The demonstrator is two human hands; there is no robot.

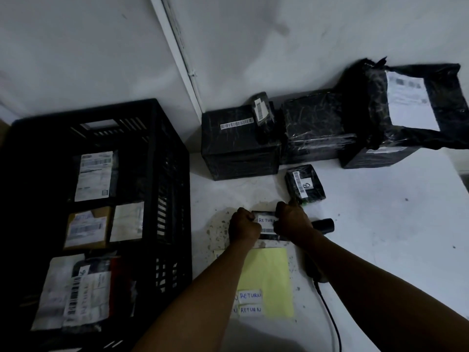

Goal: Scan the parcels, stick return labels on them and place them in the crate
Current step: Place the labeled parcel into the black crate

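Fingers of left hand (244, 226) and right hand (291, 219) curled, gripping | small parcel (266, 226) between both fists

Both hands (245, 226) (291, 221) grip a RETURN-labelled parcel (266, 226).

Open floor (380, 237) right of crate (162, 174); blocked behind by wrapped boxes (241, 141), nearer by small parcel (304, 184), scanner (322, 224), cable (330, 318).

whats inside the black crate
Inside the black slatted plastic crate lie several labelled parcels: a white-labelled dark one, a brown box, a white mailer. Anything beneath them is hidden.
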